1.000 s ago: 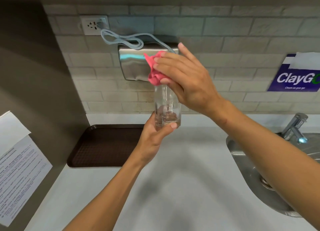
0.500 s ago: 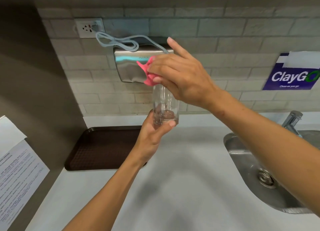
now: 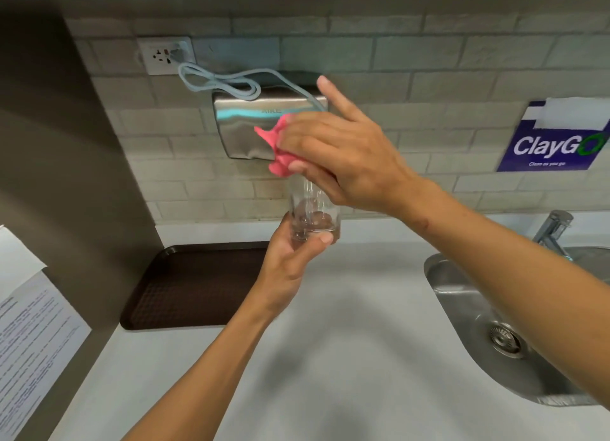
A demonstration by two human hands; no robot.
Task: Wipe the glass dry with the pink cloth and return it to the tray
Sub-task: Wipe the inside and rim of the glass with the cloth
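Note:
My left hand [image 3: 290, 259] grips the base of a clear drinking glass [image 3: 308, 206], holding it upright in the air above the white counter. My right hand [image 3: 343, 153] comes from the right and presses a crumpled pink cloth [image 3: 280, 143] onto the glass's rim, with the index finger sticking up. Most of the cloth is hidden under that hand. A dark brown tray [image 3: 185, 288] lies empty on the counter at the left, just below and left of the glass.
A steel hand dryer [image 3: 241, 127] with a looped grey cord hangs on the tiled wall behind the glass. A steel sink [image 3: 462, 308] and tap [image 3: 551, 229] are at the right. A wall with taped papers [image 3: 29, 341] closes the left side.
Both hands stay on the glass and cloth; the right hand has shifted slightly over the rim, its index finger lifting. The camera view has tilted a little downward and to the right.

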